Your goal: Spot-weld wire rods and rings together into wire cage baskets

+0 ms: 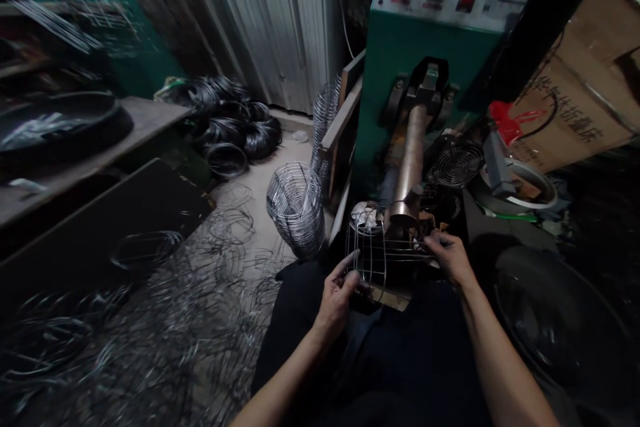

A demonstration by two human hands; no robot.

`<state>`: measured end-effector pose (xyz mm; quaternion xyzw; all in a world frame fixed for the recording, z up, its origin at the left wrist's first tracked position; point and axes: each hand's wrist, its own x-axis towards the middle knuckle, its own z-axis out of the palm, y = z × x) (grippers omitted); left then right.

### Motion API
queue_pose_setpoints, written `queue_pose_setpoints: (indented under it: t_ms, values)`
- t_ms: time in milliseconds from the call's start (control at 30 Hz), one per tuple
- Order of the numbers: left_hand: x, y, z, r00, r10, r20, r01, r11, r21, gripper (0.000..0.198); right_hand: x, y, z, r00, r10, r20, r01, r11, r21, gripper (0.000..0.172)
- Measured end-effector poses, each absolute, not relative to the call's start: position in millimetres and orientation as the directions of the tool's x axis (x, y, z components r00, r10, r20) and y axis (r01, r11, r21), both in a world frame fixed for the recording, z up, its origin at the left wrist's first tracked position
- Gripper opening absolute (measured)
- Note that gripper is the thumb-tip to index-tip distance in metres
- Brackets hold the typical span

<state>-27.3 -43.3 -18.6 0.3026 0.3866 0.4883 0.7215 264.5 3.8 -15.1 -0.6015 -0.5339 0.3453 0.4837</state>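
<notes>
I hold a small wire cage frame (373, 250) in front of the copper arm (409, 167) of a green welding machine (400, 53). My left hand (339, 297) is closed on the frame's near left edge, with the forefinger stretched along a wire. My right hand (451, 255) pinches the frame's right side, close to the electrode tip. My lap in dark clothing lies just under the frame.
A stack of finished wire rings (297, 208) stands on the floor to the left. Black wire coils (235, 127) lie by the corrugated wall. Loose wire scraps (165, 327) litter the floor. A fan (456, 164), a cardboard box (575, 100) and a dark round pan (560, 320) sit on the right.
</notes>
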Motion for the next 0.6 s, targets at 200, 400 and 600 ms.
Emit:
queue_pose_setpoints:
  t_ms: [200, 400, 600]
  values:
    - [-22, -40, -16, 0.221, 0.945, -0.242, -0.482, 0.322, 0.815, 0.076, 263, 5, -6, 0.206, 0.976, 0.062, 0.283, 0.001, -0.959, 0.055]
    - [-19, -38, -16, 0.226, 0.946, -0.232, -0.502, 0.317, 0.805, 0.072, 262, 9, 1, 0.209, 0.976, 0.067, 0.279, 0.007, -0.96, 0.054]
    - [-21, -36, -10, 0.273, 0.937, -0.216, -0.472, 0.326, 0.819, 0.068, 258, -5, 0, 0.318, 0.929, 0.19, 0.318, 0.084, -0.944, 0.038]
